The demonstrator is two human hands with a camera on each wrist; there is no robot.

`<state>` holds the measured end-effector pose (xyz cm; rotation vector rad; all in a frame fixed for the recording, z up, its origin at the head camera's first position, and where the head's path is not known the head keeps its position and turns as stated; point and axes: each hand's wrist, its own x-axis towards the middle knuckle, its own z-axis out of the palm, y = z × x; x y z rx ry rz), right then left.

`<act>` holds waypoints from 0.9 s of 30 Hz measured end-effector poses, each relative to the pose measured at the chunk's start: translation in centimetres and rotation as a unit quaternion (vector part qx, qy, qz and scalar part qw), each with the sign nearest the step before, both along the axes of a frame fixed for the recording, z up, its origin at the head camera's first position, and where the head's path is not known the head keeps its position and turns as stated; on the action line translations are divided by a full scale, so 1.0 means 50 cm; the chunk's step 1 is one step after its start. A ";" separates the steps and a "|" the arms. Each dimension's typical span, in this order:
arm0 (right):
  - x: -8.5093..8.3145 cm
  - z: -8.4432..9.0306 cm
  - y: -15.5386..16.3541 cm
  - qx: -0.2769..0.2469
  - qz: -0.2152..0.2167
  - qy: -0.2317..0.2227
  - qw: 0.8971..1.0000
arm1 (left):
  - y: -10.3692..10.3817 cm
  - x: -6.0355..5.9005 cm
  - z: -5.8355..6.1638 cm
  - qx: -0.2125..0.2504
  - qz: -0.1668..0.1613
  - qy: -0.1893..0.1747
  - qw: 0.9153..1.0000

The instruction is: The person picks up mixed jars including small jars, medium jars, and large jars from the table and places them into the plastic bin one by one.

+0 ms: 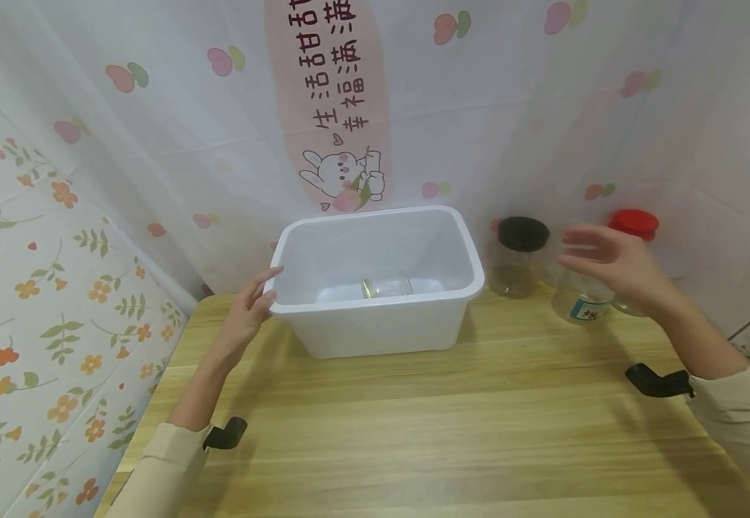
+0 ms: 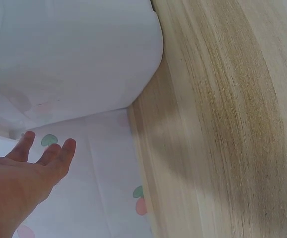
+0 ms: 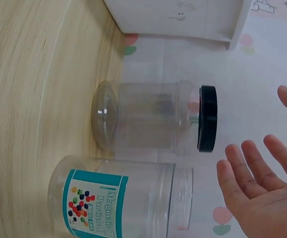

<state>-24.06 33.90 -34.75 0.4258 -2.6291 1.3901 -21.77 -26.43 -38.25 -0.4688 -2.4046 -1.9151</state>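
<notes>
Meanwhile the left hand (image 1: 248, 309) rests straight fingers against the near-left rim of the white bin (image 1: 414, 327), seemingly steadying it, while the right hand (image 1: 608, 266), fingers spread wide and holding nothing, hovers over the labelled jar (image 1: 581, 306) right of the black-lidded jar (image 1: 520, 259).

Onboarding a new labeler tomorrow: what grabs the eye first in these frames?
The white plastic bin at the back middle of the wooden table, with a clear jar lying on its side inside. The left hand touches the bin's left rim with straight fingers. The right hand hovers open over three jars by the wall: a black-lidded jar, a lidless labelled jar and a red-lidded jar.
</notes>
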 end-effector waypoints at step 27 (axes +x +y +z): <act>0.021 -0.042 0.039 -0.034 -0.095 0.004 0.995 | 0.000 -0.004 -0.002 -0.002 0.001 0.000 1.000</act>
